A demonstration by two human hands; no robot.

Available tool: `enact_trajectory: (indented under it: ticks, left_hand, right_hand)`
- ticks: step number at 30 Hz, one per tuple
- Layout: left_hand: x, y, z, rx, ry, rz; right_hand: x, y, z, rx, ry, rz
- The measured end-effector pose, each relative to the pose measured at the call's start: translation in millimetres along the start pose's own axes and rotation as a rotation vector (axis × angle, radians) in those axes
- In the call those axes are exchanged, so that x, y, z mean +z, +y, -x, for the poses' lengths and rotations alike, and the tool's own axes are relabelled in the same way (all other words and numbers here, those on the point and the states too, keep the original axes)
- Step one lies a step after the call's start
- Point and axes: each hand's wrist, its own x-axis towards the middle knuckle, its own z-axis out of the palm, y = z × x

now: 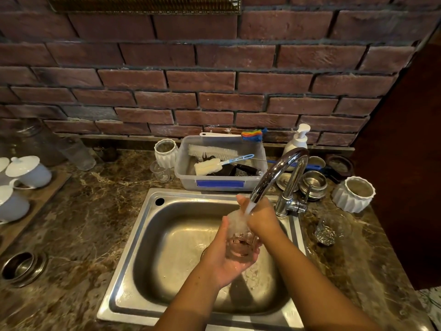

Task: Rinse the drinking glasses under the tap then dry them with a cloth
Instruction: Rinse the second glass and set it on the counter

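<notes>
A clear drinking glass is held over the steel sink, right under the chrome tap. Water runs from the spout onto the glass. My left hand cups the glass from below and from the left. My right hand grips its upper part from the right, fingers around the rim. A second clear glass stands on the counter to the right of the sink. No drying cloth is in view.
Behind the sink a plastic tub holds bottle brushes. A soap pump bottle, steel cups and white ribbed pots stand near the tap. White lidded cups sit at the left. A small glass stands beside the tub.
</notes>
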Motion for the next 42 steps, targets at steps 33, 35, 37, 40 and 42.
enact_trajectory:
  ticks: [33,35,37,40,42]
  left_hand:
    - [-3.8,-12.9,23.9,-0.001,0.147,-0.442]
    - [-5.8,-5.8,26.0,0.049,0.106,-0.513]
    - [-2.3,1.9,30.0,0.118,0.081,-0.585]
    - [2.1,9.6,31.8,0.222,0.063,-0.673]
    - [5.3,13.9,33.0,0.239,0.067,-0.761]
  right_hand:
    - [-2.4,75.2,59.0,0.595,-0.322,-0.499]
    - [-5.4,71.1,58.7,0.547,-0.359,-0.494]
    - [-9.4,65.2,58.0,0.526,-0.402,-0.537]
    - [-12.3,58.6,58.7,0.515,-0.461,-0.660]
    - [-13.7,58.1,61.5,0.532,-0.491,-0.769]
